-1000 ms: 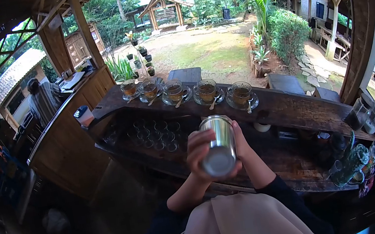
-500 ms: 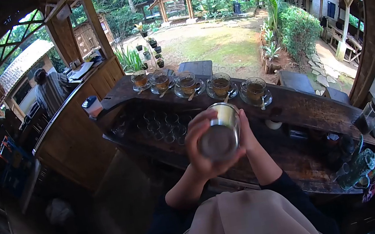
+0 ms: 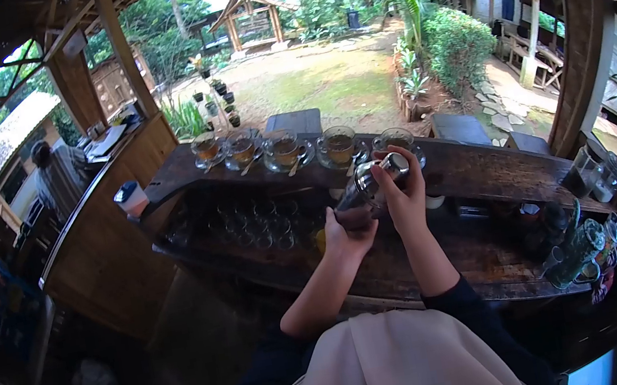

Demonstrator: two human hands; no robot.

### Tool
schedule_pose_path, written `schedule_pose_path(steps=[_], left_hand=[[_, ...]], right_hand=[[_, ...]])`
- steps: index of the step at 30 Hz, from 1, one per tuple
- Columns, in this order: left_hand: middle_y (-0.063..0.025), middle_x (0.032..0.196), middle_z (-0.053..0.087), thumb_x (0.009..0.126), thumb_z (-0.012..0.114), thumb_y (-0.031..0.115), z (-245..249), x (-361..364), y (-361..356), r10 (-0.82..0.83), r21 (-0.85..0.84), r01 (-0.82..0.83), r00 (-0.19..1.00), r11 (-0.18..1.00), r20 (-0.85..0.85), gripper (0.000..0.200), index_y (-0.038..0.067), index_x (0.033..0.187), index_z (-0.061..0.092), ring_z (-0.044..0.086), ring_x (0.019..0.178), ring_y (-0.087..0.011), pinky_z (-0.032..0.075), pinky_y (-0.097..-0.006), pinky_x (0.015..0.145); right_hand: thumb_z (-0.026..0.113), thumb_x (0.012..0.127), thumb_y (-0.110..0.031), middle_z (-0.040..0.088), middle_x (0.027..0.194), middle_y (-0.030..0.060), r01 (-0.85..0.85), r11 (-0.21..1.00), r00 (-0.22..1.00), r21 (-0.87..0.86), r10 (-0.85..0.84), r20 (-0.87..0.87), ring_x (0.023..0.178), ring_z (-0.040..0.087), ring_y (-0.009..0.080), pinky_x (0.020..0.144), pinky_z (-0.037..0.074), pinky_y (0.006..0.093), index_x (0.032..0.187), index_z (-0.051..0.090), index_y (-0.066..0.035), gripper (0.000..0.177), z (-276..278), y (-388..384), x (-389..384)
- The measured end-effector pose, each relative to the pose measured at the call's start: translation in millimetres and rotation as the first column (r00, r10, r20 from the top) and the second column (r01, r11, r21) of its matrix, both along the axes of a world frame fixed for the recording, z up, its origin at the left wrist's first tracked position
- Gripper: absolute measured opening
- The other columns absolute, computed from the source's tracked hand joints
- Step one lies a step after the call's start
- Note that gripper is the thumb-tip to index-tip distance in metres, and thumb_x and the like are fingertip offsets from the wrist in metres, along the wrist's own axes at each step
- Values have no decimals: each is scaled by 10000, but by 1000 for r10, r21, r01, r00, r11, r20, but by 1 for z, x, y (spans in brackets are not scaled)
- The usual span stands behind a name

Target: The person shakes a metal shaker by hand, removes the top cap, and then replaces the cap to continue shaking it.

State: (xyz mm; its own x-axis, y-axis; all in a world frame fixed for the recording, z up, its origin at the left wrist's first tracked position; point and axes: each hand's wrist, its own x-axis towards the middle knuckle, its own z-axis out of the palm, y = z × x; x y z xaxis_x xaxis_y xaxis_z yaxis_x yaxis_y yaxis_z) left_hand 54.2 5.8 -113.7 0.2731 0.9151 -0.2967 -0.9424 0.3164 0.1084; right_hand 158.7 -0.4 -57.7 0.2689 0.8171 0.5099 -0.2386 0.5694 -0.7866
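A shiny metal container (image 3: 358, 189) is tilted between my two hands, over the dark wooden counter. Its base end rests in my left hand (image 3: 350, 236), which is closed round its lower part. My right hand (image 3: 403, 189) grips the silvery upper end, fingers wrapped over it. Just beyond my right hand stands a glass cup on a saucer (image 3: 396, 142), partly hidden by the fingers. More glass cups of amber drink, with saucers and spoons, line the counter's raised ledge to the left, among them one nearby (image 3: 339, 145).
Several empty glasses (image 3: 260, 221) stand on the lower shelf. A lidded plastic container (image 3: 132, 198) sits at the ledge's left end. Glass jars (image 3: 594, 169) and a green glass pitcher (image 3: 576, 254) are at the right. A person (image 3: 60, 181) is at the far-left counter.
My hands have turned the metal container from facing me to a sideways tilt. My right hand has moved up to its upper end and my left hand lower. The view has shifted right.
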Motion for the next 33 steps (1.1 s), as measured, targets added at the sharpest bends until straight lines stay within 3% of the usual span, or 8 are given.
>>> schedule_pose_path(steps=[4, 7, 11, 17, 23, 28, 31, 33], left_hand=[[-144, 1198, 541, 890, 366, 588, 33, 26, -10, -451, 428, 343, 874, 836, 180, 652, 56, 1261, 435, 542, 1096, -277, 437, -448, 955], [-188, 1264, 476, 844, 444, 617, 93, 42, -51, -707, 748, 392, 693, 535, 142, 743, 66, 1335, 360, 474, 1180, -320, 417, -494, 964], [-189, 1287, 458, 833, 473, 607, 77, 87, -24, -723, 916, 283, 691, 283, 10, 743, 83, 1346, 361, 455, 1197, -329, 371, -507, 997], [-106, 1183, 569, 903, 419, 500, 82, 153, -26, -573, -2, 588, 789, 809, -221, 539, 71, 1222, 477, 551, 1088, -239, 421, -454, 948], [-168, 1175, 554, 795, 525, 624, 142, 167, -86, -810, 941, 335, 540, -46, -231, 741, 61, 1269, 447, 531, 1121, -309, 417, -472, 966], [-174, 1238, 500, 867, 352, 632, 103, 240, -63, -944, 715, 674, 325, 189, -57, 696, 79, 1283, 421, 518, 1122, -302, 420, -463, 965], [-108, 1260, 509, 917, 211, 525, 114, 272, -84, -694, 230, 775, 631, 589, -348, 614, 87, 1291, 421, 448, 1206, -262, 309, -456, 1047], [-137, 1300, 476, 913, 224, 544, 131, 266, -104, -795, 517, 773, 550, 369, -256, 569, 185, 1306, 423, 442, 1215, -252, 272, -406, 1072]], right_hand=[[735, 754, -245, 619, 1055, 88, 85, 825, 751, 559, -422, 508, 1050, 554, 226, 942, 376, 443, 1150, 487, -104, 488, 64, -101, 24], [725, 756, -383, 609, 1083, -15, -153, 158, 645, 976, -732, 219, 1092, 530, 234, 1004, 312, 421, 1168, 474, -180, 523, 66, -137, 36], [607, 791, -543, 531, 1206, 8, 61, 230, 521, 971, -837, 166, 1156, 470, 302, 1016, 300, 501, 1235, 401, -224, 584, 33, -138, 73], [739, 743, -207, 563, 1140, 173, 581, 779, 804, 233, -594, -19, 1039, 551, 276, 930, 400, 366, 1135, 501, 10, 507, 60, -112, 116], [663, 730, -564, 497, 1129, -12, -55, -331, 662, 942, -718, -214, 1151, 434, 317, 971, 334, 518, 1113, 485, -213, 550, 62, -182, 116], [726, 716, -412, 550, 1173, 126, 459, 115, 231, 881, -973, 6, 1121, 505, 319, 958, 359, 518, 1019, 541, -53, 505, 58, -179, 174], [735, 723, -253, 540, 1189, 160, 788, 488, 517, 375, -856, 28, 1123, 508, 349, 1002, 351, 438, 1131, 528, -20, 513, 73, -170, 194], [725, 740, -248, 522, 1226, 136, 655, 551, 631, 517, -775, 27, 1169, 476, 342, 1040, 299, 446, 1148, 528, -26, 504, 86, -203, 204]])
